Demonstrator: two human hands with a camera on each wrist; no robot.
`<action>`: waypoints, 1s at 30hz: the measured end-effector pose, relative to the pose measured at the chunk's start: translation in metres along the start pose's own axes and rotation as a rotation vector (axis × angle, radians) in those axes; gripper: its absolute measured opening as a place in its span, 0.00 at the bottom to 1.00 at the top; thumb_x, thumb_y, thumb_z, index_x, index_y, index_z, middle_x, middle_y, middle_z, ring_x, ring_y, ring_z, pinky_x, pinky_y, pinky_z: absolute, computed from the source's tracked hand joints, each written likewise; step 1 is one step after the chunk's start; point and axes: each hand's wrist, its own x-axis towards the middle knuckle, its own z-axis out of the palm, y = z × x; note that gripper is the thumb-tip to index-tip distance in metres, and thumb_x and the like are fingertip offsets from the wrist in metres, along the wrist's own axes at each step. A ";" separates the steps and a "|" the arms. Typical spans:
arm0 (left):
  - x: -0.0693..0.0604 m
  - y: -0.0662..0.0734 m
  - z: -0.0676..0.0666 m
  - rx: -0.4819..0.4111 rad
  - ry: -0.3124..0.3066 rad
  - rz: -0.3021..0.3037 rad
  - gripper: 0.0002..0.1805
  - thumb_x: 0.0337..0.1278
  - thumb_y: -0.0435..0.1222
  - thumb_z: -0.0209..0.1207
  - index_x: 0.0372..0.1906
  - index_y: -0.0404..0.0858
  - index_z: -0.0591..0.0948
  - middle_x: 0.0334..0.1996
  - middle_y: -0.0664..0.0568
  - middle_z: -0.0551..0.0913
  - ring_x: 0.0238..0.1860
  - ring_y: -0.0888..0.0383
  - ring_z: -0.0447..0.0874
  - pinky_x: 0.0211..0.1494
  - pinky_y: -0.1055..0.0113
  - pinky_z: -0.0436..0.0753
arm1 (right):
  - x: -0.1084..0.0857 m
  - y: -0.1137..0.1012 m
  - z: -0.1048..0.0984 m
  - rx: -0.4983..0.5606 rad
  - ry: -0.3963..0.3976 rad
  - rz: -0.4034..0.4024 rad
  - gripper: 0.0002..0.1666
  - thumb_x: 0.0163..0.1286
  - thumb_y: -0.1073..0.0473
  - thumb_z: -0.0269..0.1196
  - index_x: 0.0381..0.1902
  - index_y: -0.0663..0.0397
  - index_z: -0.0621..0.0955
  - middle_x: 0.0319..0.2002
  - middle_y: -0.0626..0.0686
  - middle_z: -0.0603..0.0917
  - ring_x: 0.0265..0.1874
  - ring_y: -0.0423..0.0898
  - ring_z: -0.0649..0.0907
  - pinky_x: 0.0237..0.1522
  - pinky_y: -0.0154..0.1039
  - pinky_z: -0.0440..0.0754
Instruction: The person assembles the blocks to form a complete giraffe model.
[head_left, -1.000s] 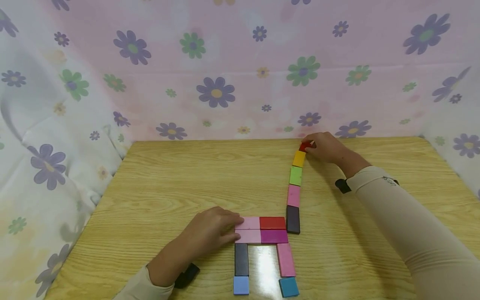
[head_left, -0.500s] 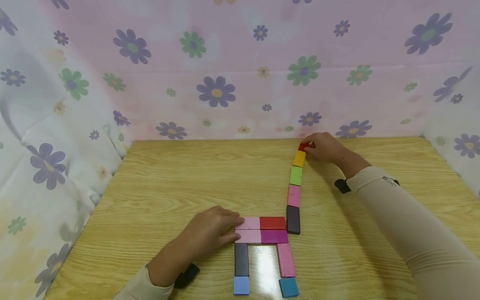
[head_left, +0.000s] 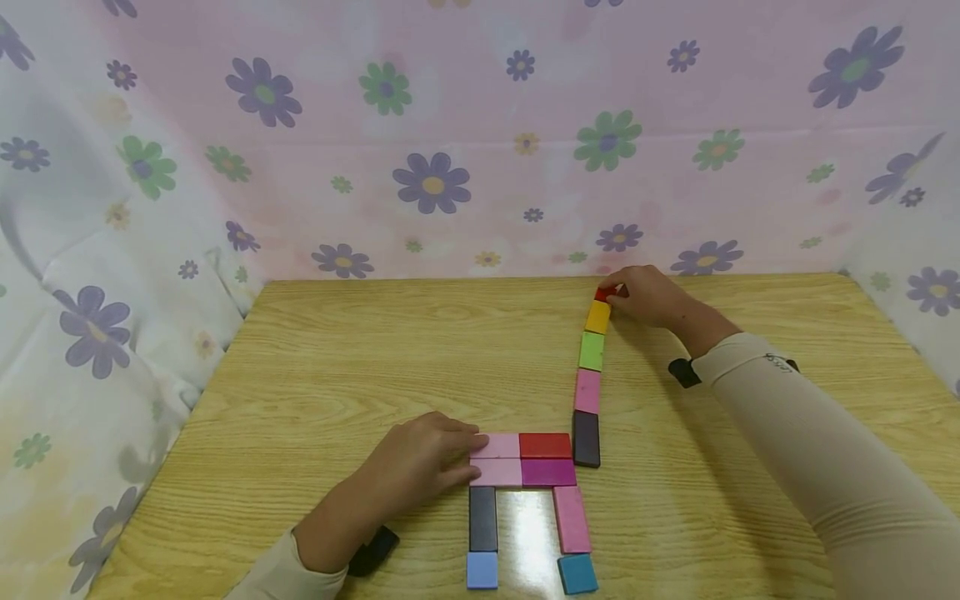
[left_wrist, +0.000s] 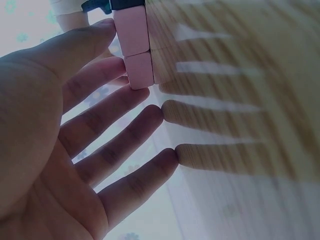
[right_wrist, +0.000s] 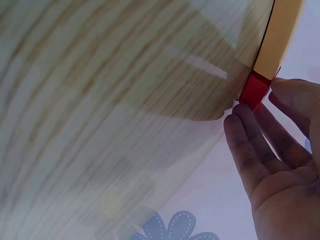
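Note:
My right hand (head_left: 651,297) pinches a small red block (right_wrist: 255,91) between thumb and fingers at the far end of a row of blocks. Directly below it in that row come an orange block (head_left: 597,317), a lime green block (head_left: 592,352), a pink block (head_left: 588,391) and a black block (head_left: 587,439). My left hand (head_left: 412,467) touches the left ends of two light pink blocks (left_wrist: 132,31) with its thumb and fingertips. In the left wrist view its fingers are spread and nearly straight. Their tips meet the blocks and the tabletop.
A red block (head_left: 545,446) and a magenta block (head_left: 548,473) adjoin the light pink ones. Below stand a dark grey block (head_left: 483,519) over a light blue one (head_left: 482,571), and a pink block (head_left: 572,520) over a teal one (head_left: 577,574). Flowered cloth (head_left: 480,225) borders the wooden table (head_left: 360,350).
My right hand has shifted the small red block slightly left, closely in line above the orange one. My left hand stays in the same place.

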 end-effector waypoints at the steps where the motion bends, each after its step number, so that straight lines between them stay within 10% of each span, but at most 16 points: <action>1: 0.000 0.001 0.000 0.001 -0.002 0.001 0.19 0.58 0.46 0.69 0.53 0.46 0.87 0.52 0.53 0.88 0.54 0.55 0.85 0.55 0.57 0.86 | -0.001 0.000 -0.001 -0.002 0.006 -0.004 0.20 0.72 0.66 0.60 0.61 0.66 0.79 0.53 0.66 0.84 0.46 0.58 0.83 0.49 0.53 0.84; 14: -0.001 0.002 -0.002 -0.016 -0.033 -0.027 0.20 0.60 0.48 0.67 0.55 0.47 0.86 0.55 0.55 0.87 0.57 0.55 0.84 0.58 0.56 0.85 | -0.037 0.015 -0.024 -0.024 0.100 -0.030 0.21 0.74 0.64 0.58 0.62 0.66 0.78 0.59 0.69 0.79 0.55 0.66 0.78 0.56 0.63 0.79; 30: 0.000 0.003 -0.001 -0.019 -0.027 -0.019 0.19 0.61 0.46 0.67 0.56 0.47 0.86 0.55 0.54 0.87 0.56 0.54 0.84 0.57 0.55 0.84 | -0.131 0.055 -0.042 -0.151 0.133 0.042 0.23 0.75 0.60 0.60 0.62 0.67 0.77 0.60 0.74 0.75 0.56 0.70 0.76 0.51 0.67 0.77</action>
